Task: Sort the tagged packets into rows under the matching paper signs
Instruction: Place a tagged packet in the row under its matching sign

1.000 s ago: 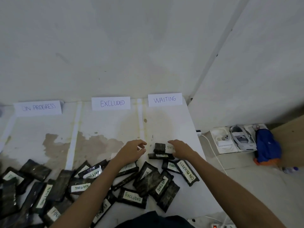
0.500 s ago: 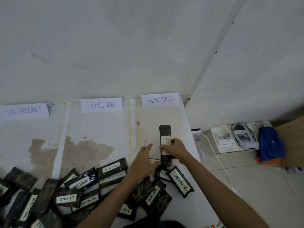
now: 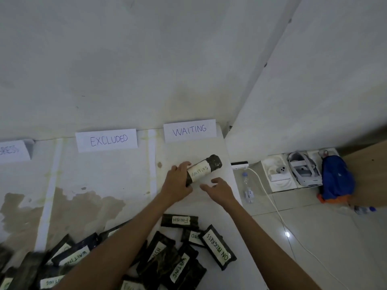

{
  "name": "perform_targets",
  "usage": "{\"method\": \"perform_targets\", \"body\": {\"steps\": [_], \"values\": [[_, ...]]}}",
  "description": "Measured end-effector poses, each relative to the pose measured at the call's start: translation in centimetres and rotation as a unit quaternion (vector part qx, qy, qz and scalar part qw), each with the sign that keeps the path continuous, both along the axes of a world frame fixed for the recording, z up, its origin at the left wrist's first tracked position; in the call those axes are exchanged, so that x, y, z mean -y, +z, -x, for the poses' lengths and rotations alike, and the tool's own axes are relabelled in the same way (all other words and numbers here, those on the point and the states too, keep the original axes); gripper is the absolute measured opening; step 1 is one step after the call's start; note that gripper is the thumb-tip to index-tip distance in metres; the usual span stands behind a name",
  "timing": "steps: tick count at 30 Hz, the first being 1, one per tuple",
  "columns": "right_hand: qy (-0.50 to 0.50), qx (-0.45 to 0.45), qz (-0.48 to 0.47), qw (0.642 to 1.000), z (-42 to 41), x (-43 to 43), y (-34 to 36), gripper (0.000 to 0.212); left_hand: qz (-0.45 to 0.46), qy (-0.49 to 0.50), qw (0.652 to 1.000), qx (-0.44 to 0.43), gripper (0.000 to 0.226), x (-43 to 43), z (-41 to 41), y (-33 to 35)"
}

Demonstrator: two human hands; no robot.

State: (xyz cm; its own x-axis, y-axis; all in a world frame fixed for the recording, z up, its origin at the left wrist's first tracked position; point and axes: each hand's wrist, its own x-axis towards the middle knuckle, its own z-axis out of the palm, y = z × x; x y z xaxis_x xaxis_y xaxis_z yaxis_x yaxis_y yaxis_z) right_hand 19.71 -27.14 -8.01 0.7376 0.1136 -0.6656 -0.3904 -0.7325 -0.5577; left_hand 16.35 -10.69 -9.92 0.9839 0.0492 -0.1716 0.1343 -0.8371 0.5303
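a stained white table (image 3: 117, 185) meets a bare wall. the left hand (image 3: 178, 185) grips one end of a packet (image 3: 204, 169) tagged waiting, under the waiting sign (image 3: 189, 130); the right hand (image 3: 219, 188) hovers open beside it. it looks light, soft and crinkly, best pinched at the ends. the leftmost sign (image 3: 12, 151) is cut off

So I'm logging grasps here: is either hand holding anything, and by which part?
The left hand grips the WAITING-tagged packet by its near end, fingers over the tag's edge. The right hand is open, holding nothing.
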Motion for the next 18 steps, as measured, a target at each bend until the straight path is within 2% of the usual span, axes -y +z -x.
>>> {"method": "perform_targets", "body": {"steps": [3,9,14,18], "values": [[0.083,0.127,0.087,0.985,-0.3,2.1,-2.0,0.051,0.01,-0.03,0.999,-0.016,0.061,-1.6,-3.8,-1.0],[0.159,0.25,0.075,0.952,0.8,3.9,-4.6,0.041,0.006,-0.088,0.996,-0.009,0.06,-2.2,-9.3,-2.7],[0.164,0.279,0.086,0.942,0.9,4.1,-5.2,0.038,0.007,-0.087,0.996,-0.029,0.059,-1.5,-10.3,-3.8],[0.172,0.26,0.075,0.947,0.6,4.3,-4.9,0.038,0.008,-0.076,0.997,-0.032,0.068,-1.4,-9.9,-3.5]]}}
